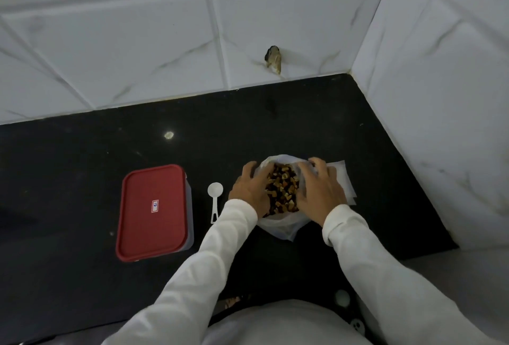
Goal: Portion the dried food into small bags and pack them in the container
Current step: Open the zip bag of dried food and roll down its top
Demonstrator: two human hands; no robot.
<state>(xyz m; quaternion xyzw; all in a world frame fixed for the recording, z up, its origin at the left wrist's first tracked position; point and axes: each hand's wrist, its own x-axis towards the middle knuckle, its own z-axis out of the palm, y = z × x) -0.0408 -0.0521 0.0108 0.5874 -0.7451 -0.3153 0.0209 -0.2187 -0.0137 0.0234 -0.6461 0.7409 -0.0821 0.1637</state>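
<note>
A clear plastic bag (281, 227) full of brown and dark dried food (283, 190) stands on the black counter (82, 165), its mouth spread wide. My left hand (249, 189) grips the bag's left side and my right hand (321, 191) grips its right side. A white plastic scoop (214, 196) lies just left of my left hand. Further left sits a rectangular container with a red lid (153, 211), closed. Small flat clear bags (345, 182) lie under and behind my right hand, partly hidden.
White marble-look tiled walls close the counter at the back and on the right (427, 96). A broken hole (274, 59) shows in the back wall tile. The counter's front edge runs by my body.
</note>
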